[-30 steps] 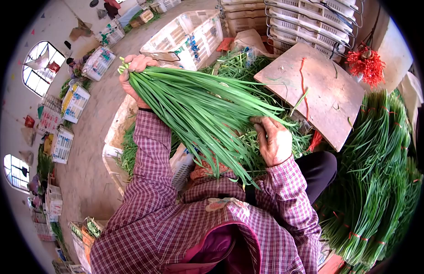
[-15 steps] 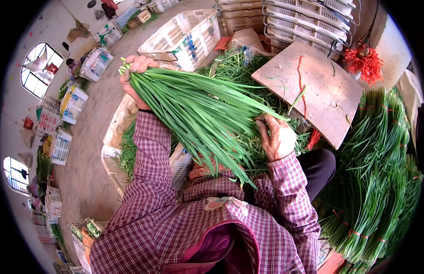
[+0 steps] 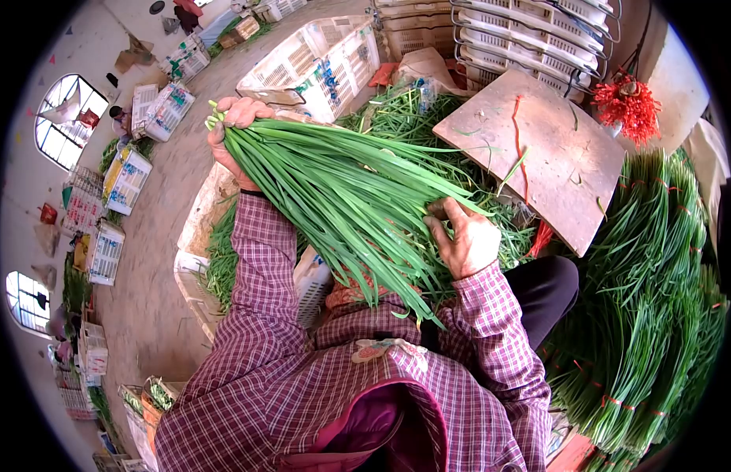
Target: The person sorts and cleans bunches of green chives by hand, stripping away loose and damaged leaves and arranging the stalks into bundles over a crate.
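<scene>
A fanned bunch of garlic chives (image 3: 334,193), long flat green leaves with pale stem ends, lies across the space before my chest. My left hand (image 3: 238,130) is closed round the stem ends at the upper left. At the other end, my right hand (image 3: 468,242) pinches at the leaf tips with thumb and forefinger; the exact blades between them are partly hidden. Below the bunch, loose leaves (image 3: 221,263) fill a white crate (image 3: 194,287). A flat board (image 3: 550,149) with a red tie strip (image 3: 519,134) on it sits beyond my right hand.
Tied bundles of chives (image 3: 641,315) are piled at the right. Red ties (image 3: 629,110) hang above them. White crates (image 3: 531,35) are stacked at the back, near another open crate (image 3: 322,67). More crates (image 3: 106,252) and a person (image 3: 120,118) are along the left wall.
My right hand has moved slightly left and inward along the leaf tips. My left hand and the bunch stay almost where they were.
</scene>
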The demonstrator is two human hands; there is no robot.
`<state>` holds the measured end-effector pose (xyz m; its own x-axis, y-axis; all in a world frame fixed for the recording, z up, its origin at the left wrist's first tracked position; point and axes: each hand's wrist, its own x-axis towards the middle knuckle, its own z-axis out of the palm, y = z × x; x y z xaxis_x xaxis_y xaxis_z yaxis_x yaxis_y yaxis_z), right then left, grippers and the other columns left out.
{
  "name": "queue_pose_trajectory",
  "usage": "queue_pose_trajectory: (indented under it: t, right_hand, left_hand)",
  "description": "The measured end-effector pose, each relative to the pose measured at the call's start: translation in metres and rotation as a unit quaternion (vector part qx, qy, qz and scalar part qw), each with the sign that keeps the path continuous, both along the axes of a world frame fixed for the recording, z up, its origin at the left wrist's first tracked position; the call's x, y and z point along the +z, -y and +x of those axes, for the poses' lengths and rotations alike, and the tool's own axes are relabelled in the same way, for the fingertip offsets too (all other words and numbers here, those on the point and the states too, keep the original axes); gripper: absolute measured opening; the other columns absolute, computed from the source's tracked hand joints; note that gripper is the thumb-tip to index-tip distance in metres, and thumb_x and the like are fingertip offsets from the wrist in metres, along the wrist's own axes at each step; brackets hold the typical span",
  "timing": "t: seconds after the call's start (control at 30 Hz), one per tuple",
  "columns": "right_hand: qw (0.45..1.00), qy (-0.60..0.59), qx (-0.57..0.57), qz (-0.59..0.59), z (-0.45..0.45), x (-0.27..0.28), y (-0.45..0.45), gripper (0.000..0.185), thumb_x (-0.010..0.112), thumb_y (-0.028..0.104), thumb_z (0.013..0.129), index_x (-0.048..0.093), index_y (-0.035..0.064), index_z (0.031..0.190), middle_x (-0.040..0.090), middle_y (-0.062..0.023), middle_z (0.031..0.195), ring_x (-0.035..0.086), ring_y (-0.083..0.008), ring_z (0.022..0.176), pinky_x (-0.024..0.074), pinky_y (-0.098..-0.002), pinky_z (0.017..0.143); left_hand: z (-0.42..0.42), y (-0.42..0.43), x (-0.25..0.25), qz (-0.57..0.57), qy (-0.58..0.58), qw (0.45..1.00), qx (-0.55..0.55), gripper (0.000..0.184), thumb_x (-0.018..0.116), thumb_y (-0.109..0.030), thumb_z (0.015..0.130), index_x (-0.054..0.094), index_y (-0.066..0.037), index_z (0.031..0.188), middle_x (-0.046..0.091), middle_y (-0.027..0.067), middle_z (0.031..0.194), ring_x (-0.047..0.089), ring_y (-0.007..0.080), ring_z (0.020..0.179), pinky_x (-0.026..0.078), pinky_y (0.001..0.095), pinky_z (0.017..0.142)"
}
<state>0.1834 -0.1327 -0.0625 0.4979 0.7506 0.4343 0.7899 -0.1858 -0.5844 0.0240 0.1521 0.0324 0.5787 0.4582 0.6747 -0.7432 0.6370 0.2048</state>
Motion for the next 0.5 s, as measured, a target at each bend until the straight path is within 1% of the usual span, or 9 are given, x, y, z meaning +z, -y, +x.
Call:
queue_pose_trajectory:
  t: [0.17, 0.23, 0.27, 0.33, 0.37, 0.43, 0.5]
  right_hand:
    - [1.0, -0.003, 0.01, 0.017, -0.003, -0.001, -0.001, 0.024, 0.065, 0.028, 0.083, 0.062, 0.0133, 0.102, 0.067, -0.0102, 0.077, 0.065, -0.0314, 0.065, 0.0519, -0.0403, 0.059]
    - [0.997, -0.071, 0.028, 0.021, -0.007, 0.006, -0.002, 0.021, 0.068, 0.017, 0.081, 0.062, 0.0083, 0.099, 0.069, -0.0103, 0.081, 0.068, -0.0274, 0.074, 0.0527, -0.0343, 0.067]
    - [0.997, -0.07, 0.028, 0.021, -0.008, 0.007, -0.003, 0.021, 0.068, 0.017, 0.081, 0.062, 0.0083, 0.099, 0.069, -0.0103, 0.081, 0.068, -0.0274, 0.074, 0.0527, -0.0343, 0.067]
    - [0.988, -0.101, 0.064, 0.093, -0.008, 0.007, -0.004, 0.022, 0.068, 0.014, 0.08, 0.062, 0.0054, 0.099, 0.069, -0.012, 0.081, 0.068, -0.0266, 0.075, 0.0527, -0.0336, 0.068]
    - [0.988, -0.101, 0.064, 0.093, -0.009, 0.004, -0.006, 0.022, 0.068, 0.014, 0.08, 0.062, 0.0054, 0.099, 0.069, -0.012, 0.081, 0.068, -0.0266, 0.075, 0.0527, -0.0336, 0.068]
    - [0.984, -0.1, 0.076, 0.123, -0.008, -0.001, -0.009, 0.032, 0.07, 0.014, 0.078, 0.06, 0.0076, 0.107, 0.069, -0.0078, 0.089, 0.067, -0.027, 0.077, 0.0536, -0.0358, 0.067]
    - [0.985, -0.091, 0.077, 0.126, -0.008, -0.001, -0.011, 0.032, 0.07, 0.014, 0.078, 0.06, 0.0073, 0.108, 0.069, -0.0077, 0.09, 0.067, -0.027, 0.077, 0.0535, -0.0357, 0.068]
  left_hand:
    - [-0.002, -0.002, 0.001, 0.016, -0.003, 1.0, -0.007, 0.026, 0.062, -0.007, 0.075, 0.052, -0.013, 0.098, 0.052, -0.0052, 0.079, 0.052, 0.0094, 0.077, 0.04, 0.0309, 0.091]
    - [-0.002, -0.001, 0.001, 0.015, 0.0, 1.0, -0.012, 0.026, 0.061, -0.007, 0.075, 0.052, -0.014, 0.098, 0.052, -0.0055, 0.079, 0.052, 0.009, 0.077, 0.04, 0.0311, 0.091]
    - [-0.002, 0.0, 0.001, 0.014, 0.002, 1.0, -0.016, 0.025, 0.061, -0.007, 0.075, 0.052, -0.014, 0.097, 0.052, -0.0057, 0.079, 0.051, 0.0086, 0.077, 0.04, 0.0312, 0.091]
    - [-0.001, 0.001, 0.001, 0.018, 0.002, 1.0, -0.017, 0.025, 0.061, -0.007, 0.075, 0.052, -0.014, 0.097, 0.052, -0.0059, 0.079, 0.051, 0.0085, 0.077, 0.04, 0.0312, 0.091]
    - [-0.001, 0.001, 0.001, 0.023, 0.003, 1.0, -0.019, 0.025, 0.06, -0.007, 0.075, 0.052, -0.014, 0.098, 0.052, -0.0061, 0.079, 0.051, 0.0083, 0.077, 0.04, 0.0313, 0.091]
    - [-0.001, 0.001, 0.001, 0.024, 0.001, 1.0, -0.016, 0.025, 0.06, -0.007, 0.075, 0.052, -0.014, 0.098, 0.052, -0.0061, 0.08, 0.051, 0.0084, 0.077, 0.04, 0.0313, 0.091]
    - [-0.001, 0.002, 0.001, 0.025, 0.0, 1.0, -0.013, 0.025, 0.06, -0.007, 0.075, 0.052, -0.014, 0.098, 0.052, -0.0061, 0.08, 0.051, 0.0084, 0.077, 0.04, 0.0313, 0.091]
